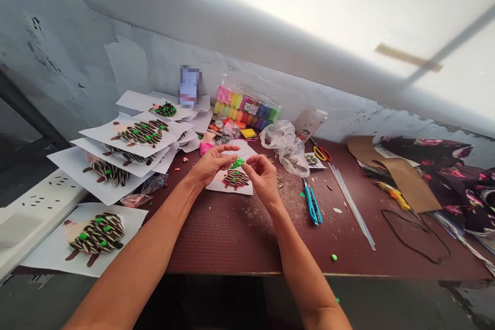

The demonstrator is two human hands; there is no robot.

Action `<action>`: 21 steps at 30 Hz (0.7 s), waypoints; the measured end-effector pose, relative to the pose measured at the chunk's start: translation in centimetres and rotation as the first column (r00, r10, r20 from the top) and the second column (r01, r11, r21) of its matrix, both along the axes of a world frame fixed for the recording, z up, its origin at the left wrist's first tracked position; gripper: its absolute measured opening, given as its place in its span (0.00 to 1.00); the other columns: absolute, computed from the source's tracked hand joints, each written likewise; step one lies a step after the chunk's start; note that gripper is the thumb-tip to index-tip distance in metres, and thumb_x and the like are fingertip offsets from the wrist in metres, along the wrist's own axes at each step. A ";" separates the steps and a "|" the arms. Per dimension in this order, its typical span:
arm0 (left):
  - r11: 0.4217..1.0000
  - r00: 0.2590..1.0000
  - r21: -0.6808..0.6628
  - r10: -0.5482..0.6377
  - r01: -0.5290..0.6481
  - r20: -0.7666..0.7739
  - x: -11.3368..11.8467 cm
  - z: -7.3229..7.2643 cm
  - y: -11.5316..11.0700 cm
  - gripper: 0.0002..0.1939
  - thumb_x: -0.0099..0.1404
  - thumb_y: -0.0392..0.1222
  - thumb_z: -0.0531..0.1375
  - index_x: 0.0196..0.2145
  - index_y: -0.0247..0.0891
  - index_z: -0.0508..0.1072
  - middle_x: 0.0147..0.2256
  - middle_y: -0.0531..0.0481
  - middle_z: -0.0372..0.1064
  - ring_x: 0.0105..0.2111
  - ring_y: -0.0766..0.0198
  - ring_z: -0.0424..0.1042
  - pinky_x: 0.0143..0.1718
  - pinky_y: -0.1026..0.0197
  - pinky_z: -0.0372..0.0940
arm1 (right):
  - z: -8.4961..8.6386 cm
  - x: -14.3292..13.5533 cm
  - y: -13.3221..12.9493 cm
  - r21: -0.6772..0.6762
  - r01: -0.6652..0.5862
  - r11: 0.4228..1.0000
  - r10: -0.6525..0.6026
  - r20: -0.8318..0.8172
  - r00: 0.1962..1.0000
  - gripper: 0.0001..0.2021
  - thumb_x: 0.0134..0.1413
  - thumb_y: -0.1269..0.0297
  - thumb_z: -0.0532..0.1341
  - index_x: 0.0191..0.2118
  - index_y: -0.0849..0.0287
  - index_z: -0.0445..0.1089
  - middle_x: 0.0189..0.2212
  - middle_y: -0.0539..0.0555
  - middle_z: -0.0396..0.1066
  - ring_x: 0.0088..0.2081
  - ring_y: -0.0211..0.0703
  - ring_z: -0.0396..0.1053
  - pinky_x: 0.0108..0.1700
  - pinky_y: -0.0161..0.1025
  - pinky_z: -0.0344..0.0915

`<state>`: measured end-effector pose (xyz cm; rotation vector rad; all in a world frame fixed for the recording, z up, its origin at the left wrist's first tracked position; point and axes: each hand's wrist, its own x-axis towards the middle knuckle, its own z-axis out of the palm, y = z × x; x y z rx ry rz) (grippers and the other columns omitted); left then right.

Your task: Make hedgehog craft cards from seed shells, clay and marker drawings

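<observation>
Both hands are raised over a white sheet (246,188) at the middle of the table. On it is a hedgehog picture (235,179) covered in striped seeds with green dots. Between the hands is a bright green piece (237,163) that looks like soft clay. My left hand (212,166) pinches its left side with thumb and fingertips. From the right, my right hand (261,175) pinches the other side. The hands are a small distance apart, just above the picture.
Stacked hedgehog sheets (116,185) and a power strip (34,201) lie left. Behind are a coloured clay pack (247,108), a plastic bag (282,139) and a white bottle (311,122). To the right are a teal cutter (312,203), scissors (322,152), clear sticks (351,207) and a glue gun (393,195).
</observation>
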<state>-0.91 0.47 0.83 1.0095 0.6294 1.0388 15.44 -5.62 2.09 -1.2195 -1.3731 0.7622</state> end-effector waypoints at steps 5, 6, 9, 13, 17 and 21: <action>0.998 0.996 0.021 0.052 -0.051 -0.067 0.8 -0.5 -0.2 0.24 0.48 0.47 0.74 0.41 0.33 0.80 0.20 0.57 0.66 0.20 0.72 0.57 0.23 0.65 0.50 | -0.5 -0.7 -0.4 0.112 0.058 0.992 -0.086 0.271 0.959 0.12 0.50 0.60 0.69 0.31 0.56 0.65 0.25 0.45 0.64 0.24 0.33 0.55 0.28 0.34 0.53; 0.998 0.995 0.022 0.061 -0.060 -0.074 0.9 -0.6 -0.2 0.24 0.48 0.47 0.74 0.41 0.33 0.80 0.20 0.56 0.67 0.20 0.71 0.58 0.23 0.65 0.51 | -0.6 -0.7 -0.5 0.129 0.067 0.989 -0.106 0.321 0.941 0.10 0.51 0.61 0.68 0.31 0.56 0.66 0.27 0.45 0.65 0.24 0.33 0.57 0.28 0.34 0.54; 0.996 0.992 0.026 0.082 -0.080 -0.101 1.0 -0.6 -0.2 0.24 0.47 0.48 0.74 0.40 0.33 0.80 0.21 0.54 0.70 0.21 0.70 0.62 0.24 0.65 0.54 | -0.6 -0.7 -0.4 0.156 0.076 0.985 -0.134 0.409 0.903 0.06 0.54 0.64 0.65 0.32 0.56 0.68 0.29 0.48 0.69 0.25 0.35 0.60 0.30 0.34 0.55; 0.993 0.984 0.037 0.115 -0.111 -0.134 1.0 -0.2 -0.1 0.25 0.44 0.50 0.75 0.38 0.33 0.79 0.21 0.54 0.71 0.22 0.69 0.63 0.26 0.64 0.56 | -0.9 -0.4 -0.2 0.172 0.066 0.983 -0.134 0.421 0.897 0.03 0.57 0.66 0.62 0.33 0.57 0.70 0.30 0.49 0.72 0.25 0.35 0.62 0.30 0.34 0.57; 0.991 0.978 0.021 0.130 -0.128 -0.165 0.8 0.2 -0.2 0.28 0.41 0.52 0.75 0.37 0.33 0.78 0.20 0.55 0.70 0.20 0.70 0.62 0.25 0.65 0.55 | -1.1 -0.2 -0.1 0.188 0.055 0.981 -0.134 0.437 0.890 0.04 0.59 0.65 0.61 0.35 0.57 0.73 0.31 0.50 0.74 0.25 0.35 0.63 0.30 0.35 0.58; 0.989 0.971 0.009 0.149 -0.150 -0.188 0.8 0.4 -0.3 0.29 0.40 0.53 0.75 0.36 0.32 0.77 0.19 0.56 0.70 0.20 0.70 0.62 0.24 0.65 0.54 | -1.1 -0.3 -0.3 0.227 0.046 0.973 -0.158 0.503 0.850 0.06 0.61 0.63 0.62 0.40 0.57 0.76 0.34 0.52 0.76 0.25 0.35 0.63 0.32 0.35 0.60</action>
